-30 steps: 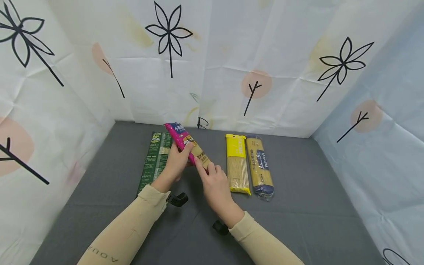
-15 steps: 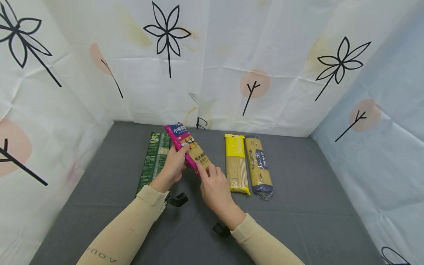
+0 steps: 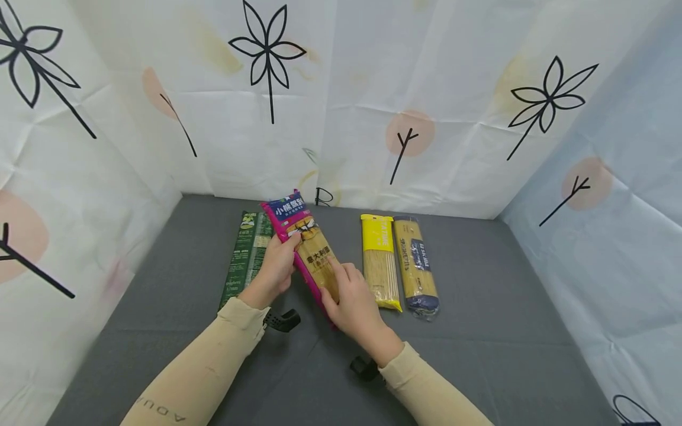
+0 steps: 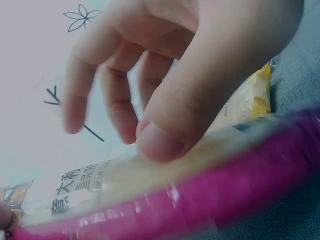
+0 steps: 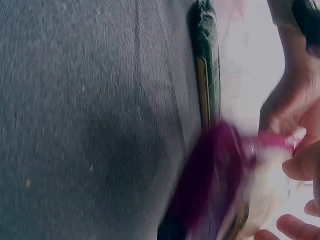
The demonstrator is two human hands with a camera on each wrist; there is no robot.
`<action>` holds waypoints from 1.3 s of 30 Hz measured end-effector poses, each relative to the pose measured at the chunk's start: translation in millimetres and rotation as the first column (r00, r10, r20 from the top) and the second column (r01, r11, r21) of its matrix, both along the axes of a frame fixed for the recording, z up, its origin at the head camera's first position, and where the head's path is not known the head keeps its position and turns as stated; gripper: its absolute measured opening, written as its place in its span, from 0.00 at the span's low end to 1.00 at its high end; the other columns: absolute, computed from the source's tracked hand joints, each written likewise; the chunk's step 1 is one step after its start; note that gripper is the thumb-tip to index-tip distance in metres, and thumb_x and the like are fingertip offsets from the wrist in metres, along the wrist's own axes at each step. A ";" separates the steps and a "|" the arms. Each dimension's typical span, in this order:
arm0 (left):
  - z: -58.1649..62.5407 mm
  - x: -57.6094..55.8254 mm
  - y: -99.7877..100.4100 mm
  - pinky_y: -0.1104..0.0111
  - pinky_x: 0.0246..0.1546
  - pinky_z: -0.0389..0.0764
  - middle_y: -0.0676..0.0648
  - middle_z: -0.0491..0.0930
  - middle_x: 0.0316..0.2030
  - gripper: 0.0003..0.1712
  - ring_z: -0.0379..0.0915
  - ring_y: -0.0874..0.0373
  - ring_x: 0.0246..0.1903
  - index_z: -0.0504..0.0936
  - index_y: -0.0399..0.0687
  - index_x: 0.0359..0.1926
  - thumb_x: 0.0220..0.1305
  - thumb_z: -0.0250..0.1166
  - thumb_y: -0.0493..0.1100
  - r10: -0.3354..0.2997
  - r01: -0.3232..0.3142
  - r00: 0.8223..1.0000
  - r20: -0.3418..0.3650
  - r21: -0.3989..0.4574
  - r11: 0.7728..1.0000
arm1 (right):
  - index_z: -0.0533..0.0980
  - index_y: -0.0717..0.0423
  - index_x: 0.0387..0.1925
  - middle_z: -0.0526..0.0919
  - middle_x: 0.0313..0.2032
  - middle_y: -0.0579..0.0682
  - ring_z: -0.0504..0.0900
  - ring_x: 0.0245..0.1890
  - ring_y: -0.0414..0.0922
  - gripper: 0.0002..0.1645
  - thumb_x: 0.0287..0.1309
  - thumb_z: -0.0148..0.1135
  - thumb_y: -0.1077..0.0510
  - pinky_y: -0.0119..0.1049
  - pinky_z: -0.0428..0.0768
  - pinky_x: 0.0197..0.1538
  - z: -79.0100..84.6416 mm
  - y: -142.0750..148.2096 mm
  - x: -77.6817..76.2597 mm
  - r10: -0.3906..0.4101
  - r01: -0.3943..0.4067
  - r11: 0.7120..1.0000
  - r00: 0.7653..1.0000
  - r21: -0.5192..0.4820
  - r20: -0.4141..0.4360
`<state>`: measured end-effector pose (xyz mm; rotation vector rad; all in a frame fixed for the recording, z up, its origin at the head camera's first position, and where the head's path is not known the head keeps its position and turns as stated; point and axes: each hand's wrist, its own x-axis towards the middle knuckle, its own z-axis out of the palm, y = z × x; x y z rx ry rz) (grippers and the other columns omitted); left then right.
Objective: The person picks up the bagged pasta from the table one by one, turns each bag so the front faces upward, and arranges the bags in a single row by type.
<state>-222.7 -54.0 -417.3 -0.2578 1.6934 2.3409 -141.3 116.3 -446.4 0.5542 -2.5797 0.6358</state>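
A pink-edged pack of spaghetti [image 3: 315, 251] with a blue label is held tilted above the grey table. My left hand [image 3: 274, 267] grips its left side, thumb on the printed front near the blue label. My right hand [image 3: 356, 303] is at the lower part of the pack. In the left wrist view the right thumb [image 4: 165, 142] is at the front of the pack [image 4: 200, 197], with the other fingers loosely bent and spread. The right wrist view shows the pack [image 5: 215, 175] blurred, partly covering the left hand. The left hand's fingers behind the pack are hidden.
A green spaghetti pack [image 3: 238, 266] lies left, partly behind my left arm. To the right, a yellow noodle pack [image 3: 382, 275] lies beside a clear pack with blue ends [image 3: 417, 260]. White patterned cloth [image 3: 351, 89] stands round the grey table [image 3: 501, 307].
The pack has turned so its front faces the camera more fully. My right hand has shifted slightly down and right along it, its thumb now visible; the left hand has kept its grip.
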 end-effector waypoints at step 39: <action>-9.8 -10.5 12.8 0.54 0.56 0.73 0.41 0.65 0.63 0.38 0.67 0.47 0.58 0.49 0.48 0.75 0.69 0.54 0.34 -0.205 0.178 0.974 -0.094 -0.235 0.955 | 0.47 0.57 0.72 0.74 0.54 0.61 0.79 0.46 0.51 0.38 0.70 0.53 0.55 0.44 0.80 0.46 -9.3 15.5 -14.5 0.362 0.310 0.638 0.687 -0.704 0.630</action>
